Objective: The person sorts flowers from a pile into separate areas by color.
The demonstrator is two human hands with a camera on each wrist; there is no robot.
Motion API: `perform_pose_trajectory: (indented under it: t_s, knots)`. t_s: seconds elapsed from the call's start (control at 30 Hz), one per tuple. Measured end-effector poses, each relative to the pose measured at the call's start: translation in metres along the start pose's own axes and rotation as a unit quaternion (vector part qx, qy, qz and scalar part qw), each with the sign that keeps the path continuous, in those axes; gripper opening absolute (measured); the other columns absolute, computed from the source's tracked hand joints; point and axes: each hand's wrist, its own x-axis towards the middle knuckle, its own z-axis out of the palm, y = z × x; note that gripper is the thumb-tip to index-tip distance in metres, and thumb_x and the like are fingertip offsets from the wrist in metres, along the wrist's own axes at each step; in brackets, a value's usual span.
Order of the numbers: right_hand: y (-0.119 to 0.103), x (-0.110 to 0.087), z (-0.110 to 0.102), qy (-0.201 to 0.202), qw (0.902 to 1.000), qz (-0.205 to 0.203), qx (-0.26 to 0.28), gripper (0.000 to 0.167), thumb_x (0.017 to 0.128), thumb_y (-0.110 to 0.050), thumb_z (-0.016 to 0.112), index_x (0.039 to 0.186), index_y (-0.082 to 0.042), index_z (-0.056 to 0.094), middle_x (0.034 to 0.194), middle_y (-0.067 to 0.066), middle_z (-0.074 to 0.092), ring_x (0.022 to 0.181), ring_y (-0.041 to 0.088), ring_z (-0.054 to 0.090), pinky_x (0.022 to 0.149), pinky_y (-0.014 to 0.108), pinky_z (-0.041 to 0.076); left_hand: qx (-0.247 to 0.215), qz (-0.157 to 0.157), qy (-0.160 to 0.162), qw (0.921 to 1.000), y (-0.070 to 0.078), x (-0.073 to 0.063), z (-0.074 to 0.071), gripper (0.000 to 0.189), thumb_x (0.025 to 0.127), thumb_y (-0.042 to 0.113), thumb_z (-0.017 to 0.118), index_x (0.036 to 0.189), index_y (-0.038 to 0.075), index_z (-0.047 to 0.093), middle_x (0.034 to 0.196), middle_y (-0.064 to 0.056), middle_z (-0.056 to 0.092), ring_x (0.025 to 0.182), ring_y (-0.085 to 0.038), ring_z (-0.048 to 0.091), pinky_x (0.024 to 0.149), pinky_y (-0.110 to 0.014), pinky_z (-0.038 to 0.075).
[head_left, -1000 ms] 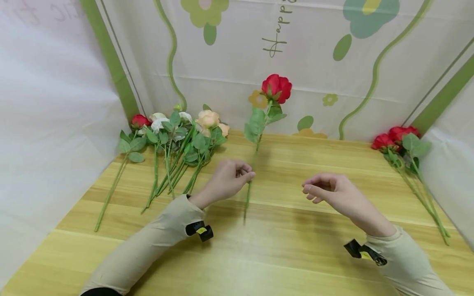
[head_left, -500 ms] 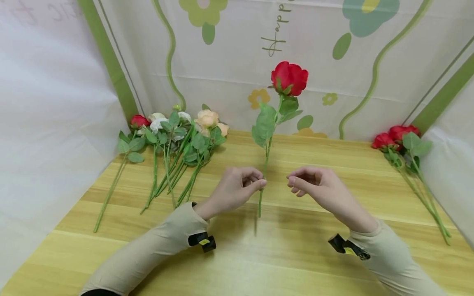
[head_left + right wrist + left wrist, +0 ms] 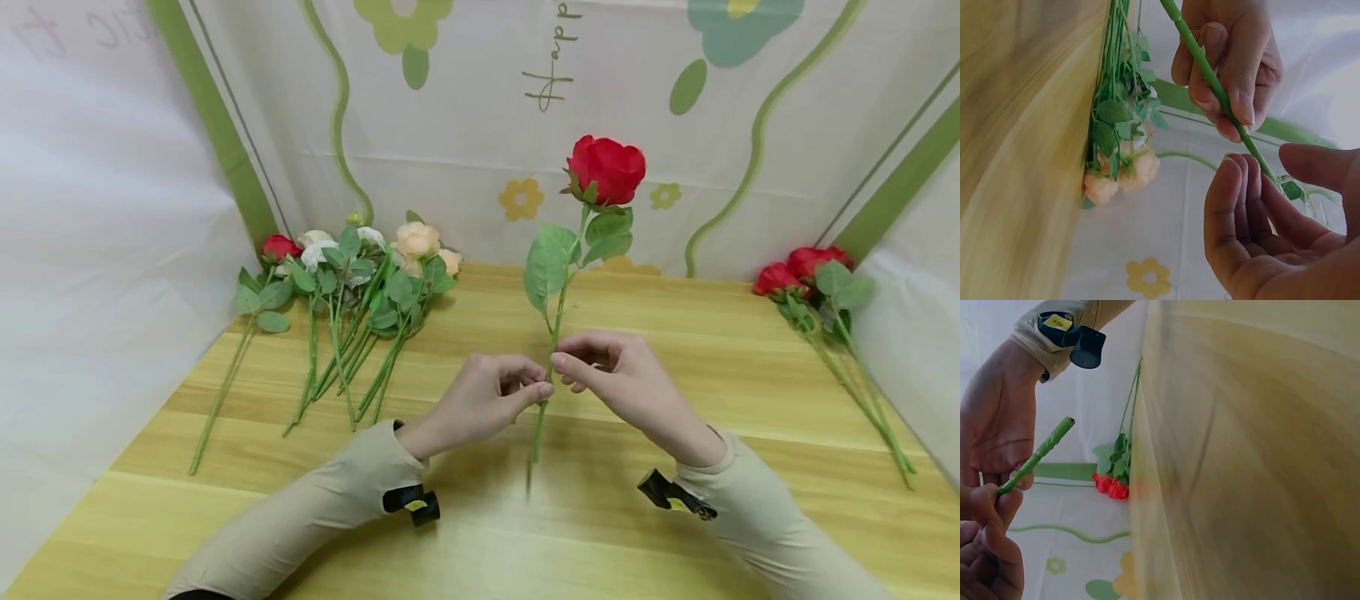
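Note:
A red artificial rose (image 3: 606,170) stands nearly upright over the middle of the table, its bloom leaning right. My left hand (image 3: 480,398) pinches its green stem (image 3: 1036,456) low down between thumb and fingers, and the cut end sticks out below. Just above that pinch, my right hand (image 3: 626,383) has come up to the stem. In the right wrist view its thumb (image 3: 1316,164) is apart from the stem, while the curved fingers (image 3: 1229,200) lie close beside it; whether they touch is unclear.
At the left of the wooden table (image 3: 450,533) lie white roses (image 3: 318,252), peach roses (image 3: 417,240) and a red rose (image 3: 281,247) with long stems. More red roses (image 3: 780,277) lie near the right edge. A printed curtain (image 3: 465,125) closes off the back.
My left hand has brought the red rose rightward and nearer to me, and its bloom tilts further right. My right hand has moved left until it is at the stem.

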Motion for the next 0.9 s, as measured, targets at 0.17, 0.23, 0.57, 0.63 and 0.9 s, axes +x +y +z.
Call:
perform_pose_trajectory:
  t_s: [0.17,0.23,0.57,0.63,0.9]
  knots:
    - [0.0,0.001,0.002,0.009,0.9996,-0.026,-0.007,0.02,0.095,-0.025,0.069,0.101,-0.007,0.071,0.095,0.008,0.068,0.077,0.029,0.064,0.069,0.034,0.054,-0.014,0.001,-0.024,0.9996,0.002,0.0,0.001,0.008,0.096,0.012,0.067,0.092,0.008,0.072,0.069,0.009,0.062,0.043,-0.005,0.044,0.041,-0.023,0.033]
    - [0.001,0.0,0.001,0.012,0.9992,-0.037,-0.012,0.016,0.095,-0.022,0.069,0.097,-0.007,0.071,0.091,0.009,0.068,0.074,0.028,0.064,0.067,0.034,0.054,-0.018,-0.002,-0.04,0.999,0.003,0.001,0.002,0.007,0.096,0.012,0.066,0.091,0.009,0.071,0.07,0.01,0.063,0.043,-0.006,0.048,0.041,-0.023,0.035]
    - [0.012,-0.006,-0.018,-0.009,0.9976,-0.026,-0.064,0.013,0.097,-0.014,0.065,0.094,-0.003,0.071,0.081,0.01,0.066,0.071,0.03,0.065,0.064,0.035,0.055,0.089,0.007,-0.085,0.9923,0.006,0.006,-0.006,0.014,0.099,0.022,0.063,0.104,0.01,0.069,0.088,0.006,0.068,0.066,-0.002,0.059,0.06,-0.02,0.05]
    - [0.014,-0.009,-0.029,-0.011,0.9963,-0.009,-0.085,0.014,0.098,-0.014,0.065,0.095,-0.001,0.071,0.08,0.009,0.067,0.07,0.028,0.066,0.064,0.035,0.056,0.134,0.02,-0.082,0.9874,0.006,0.006,-0.011,0.016,0.099,0.023,0.063,0.105,0.01,0.069,0.089,0.006,0.067,0.07,0.0,0.058,0.063,-0.019,0.049]
    - [0.023,-0.02,-0.088,-0.047,0.9718,0.043,-0.227,0.017,0.1,-0.017,0.06,0.097,-0.004,0.07,0.076,0.002,0.066,0.07,0.022,0.065,0.06,0.032,0.053,0.406,0.062,-0.072,0.9089,-0.011,-0.006,-0.046,0.018,0.098,0.023,0.063,0.108,0.009,0.067,0.091,-0.001,0.068,0.056,-0.007,0.056,0.045,-0.022,0.041]
